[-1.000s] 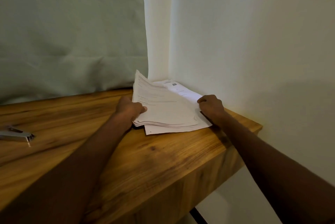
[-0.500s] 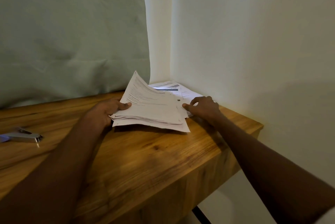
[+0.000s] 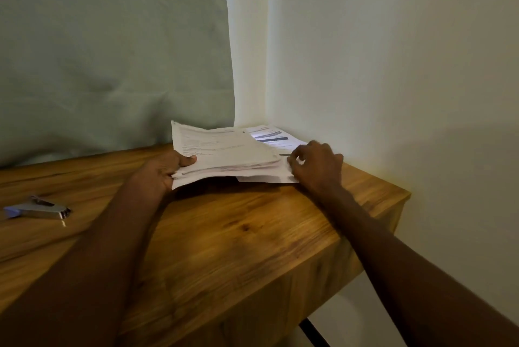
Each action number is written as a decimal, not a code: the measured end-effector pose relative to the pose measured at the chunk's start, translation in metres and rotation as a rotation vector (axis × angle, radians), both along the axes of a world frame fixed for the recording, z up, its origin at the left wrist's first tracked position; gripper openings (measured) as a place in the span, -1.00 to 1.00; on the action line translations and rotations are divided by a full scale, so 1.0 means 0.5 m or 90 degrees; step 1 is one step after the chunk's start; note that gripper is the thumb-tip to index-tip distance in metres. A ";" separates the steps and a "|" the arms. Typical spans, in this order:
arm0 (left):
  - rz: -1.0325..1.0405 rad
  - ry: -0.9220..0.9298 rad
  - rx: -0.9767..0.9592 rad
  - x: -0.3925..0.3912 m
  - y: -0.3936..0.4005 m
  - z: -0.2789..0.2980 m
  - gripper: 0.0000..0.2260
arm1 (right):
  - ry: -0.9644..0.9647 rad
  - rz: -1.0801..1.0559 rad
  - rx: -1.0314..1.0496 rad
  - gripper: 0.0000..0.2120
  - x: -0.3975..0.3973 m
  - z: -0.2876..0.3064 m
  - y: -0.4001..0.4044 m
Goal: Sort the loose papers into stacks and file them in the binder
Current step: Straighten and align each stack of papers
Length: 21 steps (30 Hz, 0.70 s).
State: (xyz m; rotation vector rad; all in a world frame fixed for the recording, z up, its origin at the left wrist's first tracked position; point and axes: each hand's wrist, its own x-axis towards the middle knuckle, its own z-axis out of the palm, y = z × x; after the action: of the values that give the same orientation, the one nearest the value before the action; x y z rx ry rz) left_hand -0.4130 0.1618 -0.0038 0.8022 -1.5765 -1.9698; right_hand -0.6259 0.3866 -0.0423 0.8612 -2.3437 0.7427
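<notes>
Papers: a thick sheaf of white printed paper sheets (image 3: pixel 224 150) is held at the far right corner of the table, its left edge raised off the wood, its right edge low by the right hand.
Wall: a plain pale wall (image 3: pixel 393 66) runs along the table's right side and meets the far corner behind the sheaf.
Cloth: a pale green fabric backdrop (image 3: pixel 112 51) hangs behind the table on the left.
Table: a warm brown wooden table with visible grain (image 3: pixel 238 234) carries everything; its right end stops close to the wall.
Left hand: the left hand (image 3: pixel 163 172) grips the sheaf's left edge, thumb on top of the upper sheet, the other fingers underneath.
Right hand: the right hand (image 3: pixel 317 167) sits at the sheaf's right edge with curled fingers that touch the sheet corners; whether it pinches them, I cannot tell.
Lower sheets: a few white sheets with dark printed bands (image 3: pixel 269 136) lie flat in the corner, partly under the sheaf.
Stapler: a small silver metal stapler with a bluish end (image 3: pixel 39 210) lies on the table's left, well apart from the sheaf.
</notes>
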 end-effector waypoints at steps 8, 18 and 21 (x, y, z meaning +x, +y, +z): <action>0.009 0.025 0.012 -0.007 -0.009 -0.017 -0.60 | 0.028 -0.060 0.139 -0.79 0.005 -0.004 -0.017; 0.116 0.022 0.017 0.022 -0.052 -0.027 -0.77 | -0.016 -0.083 0.230 -0.69 0.011 0.007 -0.016; 0.103 0.008 0.016 0.028 -0.057 -0.030 -0.74 | 0.063 -0.034 0.166 -0.72 0.011 0.005 -0.025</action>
State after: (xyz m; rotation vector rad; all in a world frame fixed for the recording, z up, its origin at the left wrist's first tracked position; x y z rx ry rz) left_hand -0.3992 0.1331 -0.0187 0.8962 -1.4359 -1.8788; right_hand -0.6202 0.3741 -0.0400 0.9169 -2.3971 0.3690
